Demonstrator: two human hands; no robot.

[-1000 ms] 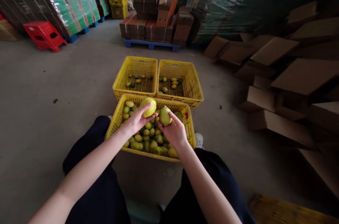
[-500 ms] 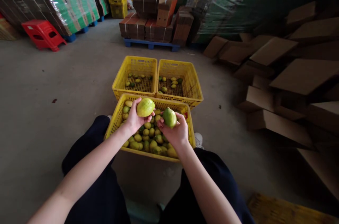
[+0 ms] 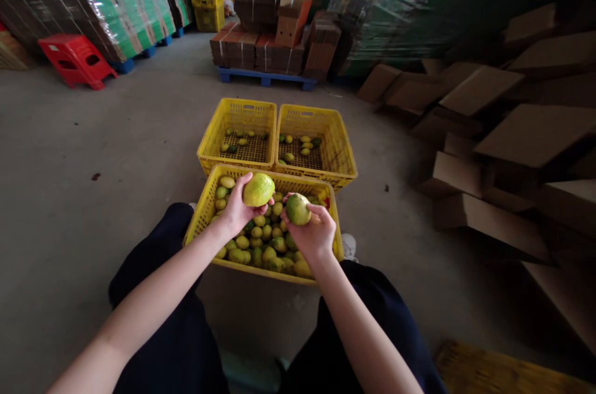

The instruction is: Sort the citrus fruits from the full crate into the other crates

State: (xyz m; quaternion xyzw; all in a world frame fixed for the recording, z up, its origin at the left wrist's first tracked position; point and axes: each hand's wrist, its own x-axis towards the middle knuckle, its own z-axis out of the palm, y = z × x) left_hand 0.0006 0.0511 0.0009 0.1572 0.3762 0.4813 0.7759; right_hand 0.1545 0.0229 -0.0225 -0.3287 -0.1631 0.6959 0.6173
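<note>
My left hand (image 3: 238, 210) is closed around a yellow-green lemon (image 3: 259, 189). A darker green lemon (image 3: 297, 209) sits in my right hand (image 3: 318, 231), with the thumb against its side. Both hands are above the near yellow crate (image 3: 261, 272), which holds many yellow and green lemons (image 3: 267, 254). The hands and fruit hide part of what lies in this crate.
Behind the near crate stand a left yellow crate (image 3: 207, 139) and a right yellow crate (image 3: 347, 144), each with several lemons inside. Cardboard boxes (image 3: 488, 220) lie to the right. A red stool (image 3: 77, 59) and a blue pallet (image 3: 265, 78) with cardboard stand farther off.
The green lemon has turned in my right hand, so a paler side now faces up. My left hand and its lemon have shifted slightly to the right.
</note>
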